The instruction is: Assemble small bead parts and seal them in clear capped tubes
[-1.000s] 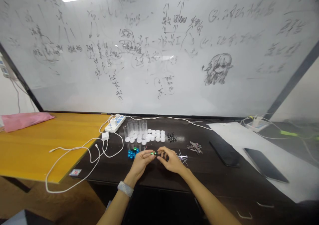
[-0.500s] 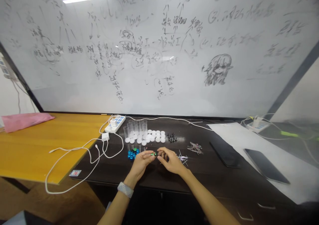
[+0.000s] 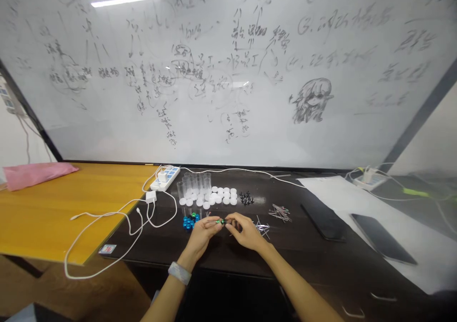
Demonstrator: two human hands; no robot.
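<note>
A small shiny green piece (image 3: 223, 221) is pinched between my two hands above the dark table. My left hand (image 3: 203, 232) grips its left side between thumb and fingers. On the right, the thumb and forefinger of my right hand (image 3: 247, 231) close on its dark end. Fingers hide most of its shape. Just left of my left hand sits a cluster of shiny blue balls (image 3: 187, 223) with a green ball (image 3: 193, 215) at its back. Thin silvery rods (image 3: 263, 228) lie beside my right hand, partly covered by it.
Behind stand clear tubes (image 3: 195, 184), white round caps (image 3: 226, 196) and small black pronged parts (image 3: 246, 198). Thin pins (image 3: 280, 212) lie to the right, near a black phone (image 3: 322, 222) and another phone (image 3: 382, 238) on white paper. A power strip (image 3: 165, 178) and white cables (image 3: 103, 213) lie left.
Both hands stay nearly in place, still pinching the green piece, which has turned or shifted very slightly between the fingertips. Nothing else on the table has moved.
</note>
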